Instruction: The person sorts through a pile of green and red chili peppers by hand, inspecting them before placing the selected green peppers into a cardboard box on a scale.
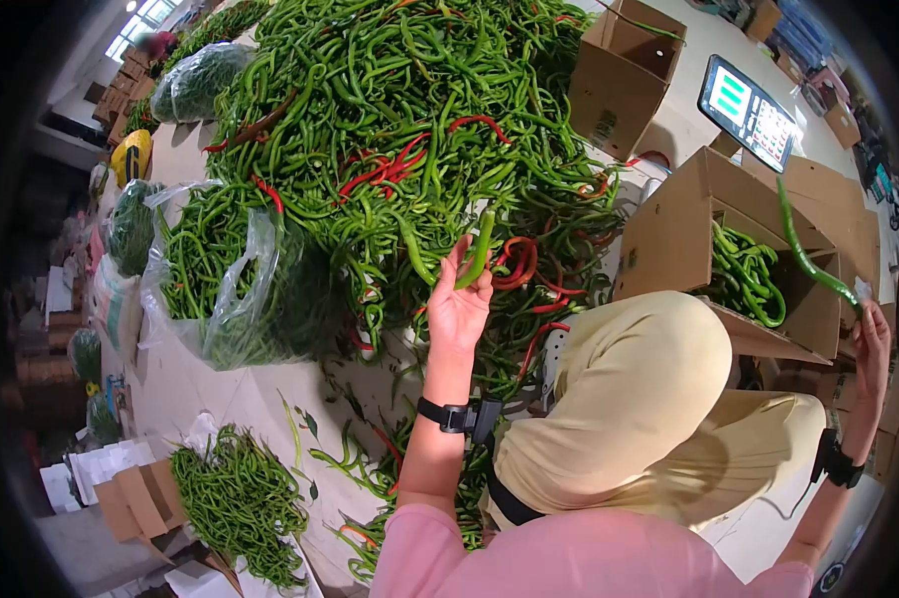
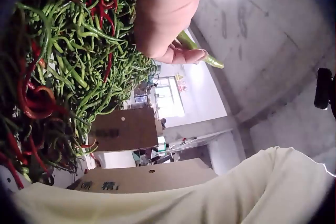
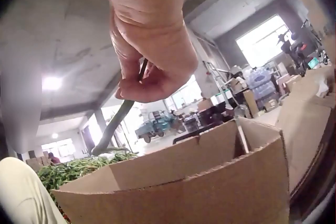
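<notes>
Beside the open box (image 1: 668,214), my right hand (image 1: 873,349) is pinching one green pepper (image 1: 800,245) while my left hand (image 1: 456,314) is gripping another pepper (image 1: 483,242) near the big heap (image 1: 340,90), with some peppers (image 1: 743,274) lying boxed but far more lying outside.

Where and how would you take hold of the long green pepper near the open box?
Probably best by its end, pinched from above, as the right hand holds it. The long green pepper is slender and gently curved, and slopes down from that grip near the open box, so an end hold leaves its length free.
</notes>
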Tool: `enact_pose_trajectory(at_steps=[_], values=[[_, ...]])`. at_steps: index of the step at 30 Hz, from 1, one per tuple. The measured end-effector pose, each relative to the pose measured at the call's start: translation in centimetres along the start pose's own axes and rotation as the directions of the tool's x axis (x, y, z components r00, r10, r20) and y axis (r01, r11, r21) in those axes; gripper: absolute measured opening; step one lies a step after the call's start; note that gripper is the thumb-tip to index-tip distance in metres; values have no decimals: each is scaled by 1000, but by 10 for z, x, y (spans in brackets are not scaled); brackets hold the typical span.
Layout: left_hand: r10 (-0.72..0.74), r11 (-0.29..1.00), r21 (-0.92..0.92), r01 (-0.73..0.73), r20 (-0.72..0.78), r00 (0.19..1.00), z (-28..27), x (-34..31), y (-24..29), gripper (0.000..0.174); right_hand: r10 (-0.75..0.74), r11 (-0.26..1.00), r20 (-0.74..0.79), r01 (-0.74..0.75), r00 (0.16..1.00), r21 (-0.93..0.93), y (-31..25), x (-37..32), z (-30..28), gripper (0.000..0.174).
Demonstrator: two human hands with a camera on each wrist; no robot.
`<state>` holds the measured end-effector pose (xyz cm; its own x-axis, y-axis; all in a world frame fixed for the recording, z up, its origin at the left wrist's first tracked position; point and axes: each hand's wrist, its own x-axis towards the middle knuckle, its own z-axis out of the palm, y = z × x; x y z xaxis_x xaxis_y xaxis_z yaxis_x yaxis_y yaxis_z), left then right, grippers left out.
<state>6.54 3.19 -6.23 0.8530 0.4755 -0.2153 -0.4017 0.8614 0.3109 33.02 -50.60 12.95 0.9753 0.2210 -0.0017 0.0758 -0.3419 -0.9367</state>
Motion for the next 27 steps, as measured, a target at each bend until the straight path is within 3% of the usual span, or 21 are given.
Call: enact_pose_trajectory(at_steps=[2, 3, 5, 6, 7, 8, 10, 12, 13, 14, 16, 17, 18, 19, 21, 23, 24, 25, 27], values=[[-17, 1000, -11, 17, 23, 1000, 5, 0, -5, 41, 99, 994, 98, -94, 990, -50, 5, -3, -8, 21], [-18, 999, -30, 18, 15, 1000, 7, 1, -8, 41, 184, 981, 315, -192, 931, -4, -17, -7, 9, 24], [-14, 998, -69, 14, -3, 1000, 10, 1, -12, 42, 73, 924, 264, 34, 962, -380, -8, 6, 20, 27], [-29, 996, -87, 36, 77, 997, 11, 1, -12, 42, 11, 823, 259, 138, 966, -551, 1, 11, 27, 29], [-42, 993, -102, 58, 152, 987, 12, -1, -12, 42, -77, 767, 146, 152, 986, -623, 6, 12, 38, 34], [-51, 990, -114, 79, 224, 973, 12, -4, -10, 42, -123, 802, 185, 207, 975, -560, 1, 12, 48, 34], [-48, 991, 132, 27, 163, 985, 6, -16, 0, 42, -215, 854, 255, 308, 943, -419, -34, 3, 92, 34], [-46, 912, 411, 10, 80, 996, -10, -39, 19, 37, -250, 855, 309, 359, 918, -375, -49, -4, 108, 33], [-72, 725, 680, 107, -80, 994, -18, -58, 33, 35, -260, 857, 335, 376, 906, -353, -52, -8, 112, 33], [-55, 457, 858, 235, -236, 970, -26, -78, 48, 33, -262, 850, 339, 383, 903, -362, -55, -13, 113, 34], [-359, 69, 910, 409, -360, 861, -89, -120, 85, 25, -270, 836, 341, 395, 900, -381, -56, -21, 112, 35], [-471, -230, 894, 384, -448, 760, -118, -148, 93, 25, -261, 854, 316, 371, 912, -364, -52, -23, 109, 34], [-537, -499, 819, 285, -550, 640, -143, -172, 97, 26, -253, 856, 305, 360, 918, -372, -50, -25, 109, 33], [-618, -625, 775, 92, -564, 548, -165, -185, 102, 26, -248, 856, 295, 351, 923, -379, -48, -27, 109, 33], [-709, -706, 623, -338, -625, 328, -193, -205, 108, 26, -237, 876, 263, 323, 935, -359, -48, -32, 118, 32], [-513, -792, 592, -150, -511, 690, -182, -180, 113, 26, -284, 858, 296, 380, 912, -347, -58, -40, 134, 28], [-340, -633, 771, 79, -367, 866, -181, -166, 108, 25, -313, 845, 311, 412, 898, -341, -63, -42, 140, 27], [-87, -367, 903, 222, -271, 959, -180, -150, 98, 25, -304, 845, 328, 412, 894, -341, -65, -44, 145, 26], [79, -291, 951, 103, -83, 993, -178, -100, 79, 32, -289, 843, 353, 411, 890, -347, -68, -49, 152, 26]])
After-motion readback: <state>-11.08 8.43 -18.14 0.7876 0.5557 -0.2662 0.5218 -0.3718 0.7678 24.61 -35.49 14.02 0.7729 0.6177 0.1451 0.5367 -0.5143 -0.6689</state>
